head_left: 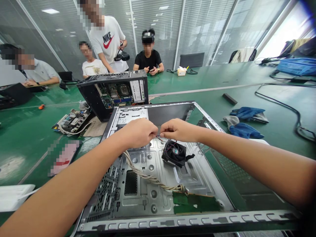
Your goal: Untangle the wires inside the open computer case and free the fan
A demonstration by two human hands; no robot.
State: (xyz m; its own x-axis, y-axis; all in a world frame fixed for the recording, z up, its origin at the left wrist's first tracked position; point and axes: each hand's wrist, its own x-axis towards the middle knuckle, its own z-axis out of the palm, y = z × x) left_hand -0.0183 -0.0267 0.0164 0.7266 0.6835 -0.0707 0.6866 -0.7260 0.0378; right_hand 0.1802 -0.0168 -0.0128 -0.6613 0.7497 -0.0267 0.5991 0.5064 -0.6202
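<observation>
My left hand (141,132) and my right hand (178,130) meet fingertip to fingertip over an open computer case (158,221) lying on its side. Both are closed in a pinch on a thin red and black fan cable (160,139), whose end is hidden by my fingers. Below them, the black cooling fan (174,153) sits tilted on the metal floor of the case, with a black clip sticking out at its right. A twisted bundle of beige wires (145,177) crosses the case floor to a green circuit board (195,202) at the near side.
A second computer case (113,92) stands upright behind, its motherboard exposed. Loose circuit boards (74,119) lie at left, near a phone (65,158). Blue gloves (247,123) and a black cable (293,112) are at right. Several people are across the green table (209,79).
</observation>
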